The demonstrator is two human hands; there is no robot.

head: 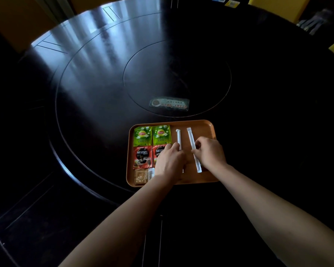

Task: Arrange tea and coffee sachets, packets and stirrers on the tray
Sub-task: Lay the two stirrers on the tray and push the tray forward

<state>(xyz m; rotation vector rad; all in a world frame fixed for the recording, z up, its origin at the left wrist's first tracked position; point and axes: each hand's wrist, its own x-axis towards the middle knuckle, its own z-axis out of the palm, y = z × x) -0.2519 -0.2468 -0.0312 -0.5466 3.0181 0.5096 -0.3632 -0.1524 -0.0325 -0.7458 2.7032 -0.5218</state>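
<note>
On the orange tray the tea sachets and coffee sachets already sit squared at the left. Both hands work the two wrapped stirrers: the left hand presses fingertips on the left stirrer, the right hand pinches the right stirrer, which lies tilted. Best to swing its far end leftward until parallel, sliding flat on the tray rather than lifting
</note>
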